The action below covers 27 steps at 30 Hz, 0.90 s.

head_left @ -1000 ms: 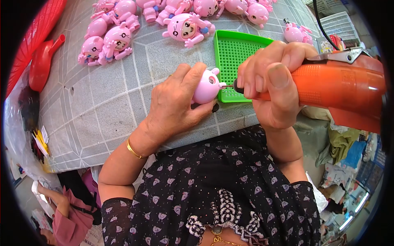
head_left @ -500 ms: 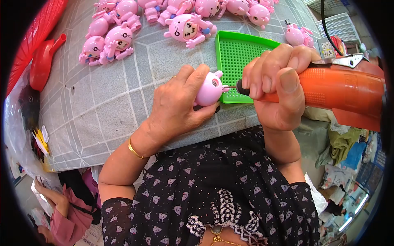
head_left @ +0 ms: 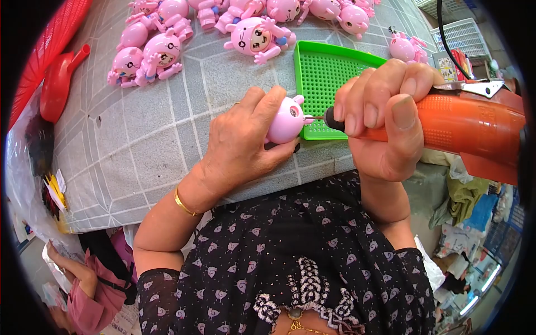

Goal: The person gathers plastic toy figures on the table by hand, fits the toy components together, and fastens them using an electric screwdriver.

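Observation:
My left hand [head_left: 240, 137] is closed around a pink toy figure [head_left: 286, 120], gripping its round head near the table's front edge. A round recess shows on the head, and small ears stick out from it. My right hand [head_left: 385, 117] is wrapped round an orange electric screwdriver [head_left: 463, 123] held sideways. Its thin bit points left and reaches the small ear-like part on the toy's near right side; whether a screw sits at the tip I cannot make out. Below the bit and behind it lies a green perforated tray [head_left: 326, 72].
Several finished-looking pink toy figures [head_left: 258, 39] lie along the far side of the grey tablecloth [head_left: 151, 128]. Another pink figure [head_left: 406, 47] lies beyond the tray. Red plastic items [head_left: 58, 84] stand at the left edge. A black cable [head_left: 444, 39] hangs at right. Another person's arm [head_left: 78, 273] shows lower left.
The screwdriver and my right hand have shifted slightly right and down. My left hand and the toy have barely moved.

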Motion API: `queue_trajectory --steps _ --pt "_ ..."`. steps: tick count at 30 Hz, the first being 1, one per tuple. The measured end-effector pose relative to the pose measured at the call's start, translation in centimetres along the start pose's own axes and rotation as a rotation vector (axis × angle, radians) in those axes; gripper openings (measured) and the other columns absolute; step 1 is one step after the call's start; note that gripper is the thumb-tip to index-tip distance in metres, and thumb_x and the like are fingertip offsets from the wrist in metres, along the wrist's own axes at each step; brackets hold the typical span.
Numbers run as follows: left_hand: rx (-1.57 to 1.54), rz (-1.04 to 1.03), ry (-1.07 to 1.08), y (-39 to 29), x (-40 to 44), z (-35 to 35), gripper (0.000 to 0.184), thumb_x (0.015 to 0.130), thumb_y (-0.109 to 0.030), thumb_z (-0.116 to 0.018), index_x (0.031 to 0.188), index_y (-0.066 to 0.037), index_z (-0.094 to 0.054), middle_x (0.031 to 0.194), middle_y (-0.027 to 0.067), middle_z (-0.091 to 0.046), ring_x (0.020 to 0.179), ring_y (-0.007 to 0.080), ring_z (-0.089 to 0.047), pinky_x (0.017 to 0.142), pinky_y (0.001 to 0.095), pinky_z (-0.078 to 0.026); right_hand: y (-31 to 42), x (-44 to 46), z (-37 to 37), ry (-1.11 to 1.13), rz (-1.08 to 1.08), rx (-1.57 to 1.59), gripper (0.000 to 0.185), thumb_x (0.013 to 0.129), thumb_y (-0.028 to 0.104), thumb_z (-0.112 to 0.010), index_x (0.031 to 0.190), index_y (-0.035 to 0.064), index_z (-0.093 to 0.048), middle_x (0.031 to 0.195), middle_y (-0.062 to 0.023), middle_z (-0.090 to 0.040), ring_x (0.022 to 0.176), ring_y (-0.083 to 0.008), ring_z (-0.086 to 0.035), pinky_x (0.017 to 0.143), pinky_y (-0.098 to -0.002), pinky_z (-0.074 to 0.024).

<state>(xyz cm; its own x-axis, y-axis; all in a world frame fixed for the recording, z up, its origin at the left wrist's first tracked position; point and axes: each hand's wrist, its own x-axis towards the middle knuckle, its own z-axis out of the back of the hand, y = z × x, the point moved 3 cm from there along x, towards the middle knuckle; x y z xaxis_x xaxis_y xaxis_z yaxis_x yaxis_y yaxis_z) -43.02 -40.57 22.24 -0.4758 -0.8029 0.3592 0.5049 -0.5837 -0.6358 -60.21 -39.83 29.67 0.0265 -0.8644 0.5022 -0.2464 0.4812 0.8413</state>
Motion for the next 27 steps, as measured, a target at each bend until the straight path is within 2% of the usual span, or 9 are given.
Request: queue_trajectory --steps 11,19,27 --pt "-0.002 0.014 0.009 0.0 0.01 0.02 0.061 0.067 -0.018 -0.084 0.122 -0.006 -0.058 0.092 0.0121 -0.061 0.069 0.0295 -0.064 0.059 0.0386 -0.052 0.04 0.06 -0.23 0.002 -0.01 0.02 0.022 0.098 0.025 -0.062 0.1 0.0153 -0.042 0.073 -0.0011 -0.048 0.056 -0.0142 -0.05 0.061 -0.033 -0.048" --pt "0.002 0.011 0.013 0.01 -0.06 -0.01 0.064 0.067 -0.02 -0.084 0.123 -0.006 -0.057 0.093 0.0126 -0.061 0.07 0.0306 -0.064 0.059 0.0396 -0.052 -0.44 -0.07 0.02 -0.014 -0.016 0.016 0.022 0.099 0.021 -0.058 0.094 0.0155 -0.038 0.073 -0.0009 -0.048 0.056 -0.0134 -0.05 0.062 -0.0322 -0.0481" --pt "0.006 0.002 0.003 -0.01 -0.04 -0.06 0.063 0.068 -0.02 -0.084 0.123 -0.005 -0.056 0.093 0.0132 -0.061 0.07 0.0311 -0.064 0.059 0.0398 -0.052 -0.08 -0.16 -0.34 -0.044 -0.038 -0.044 0.024 0.098 0.022 -0.059 0.09 0.016 -0.037 0.071 -0.0004 -0.046 0.055 -0.0133 -0.05 0.061 -0.0321 -0.0478"
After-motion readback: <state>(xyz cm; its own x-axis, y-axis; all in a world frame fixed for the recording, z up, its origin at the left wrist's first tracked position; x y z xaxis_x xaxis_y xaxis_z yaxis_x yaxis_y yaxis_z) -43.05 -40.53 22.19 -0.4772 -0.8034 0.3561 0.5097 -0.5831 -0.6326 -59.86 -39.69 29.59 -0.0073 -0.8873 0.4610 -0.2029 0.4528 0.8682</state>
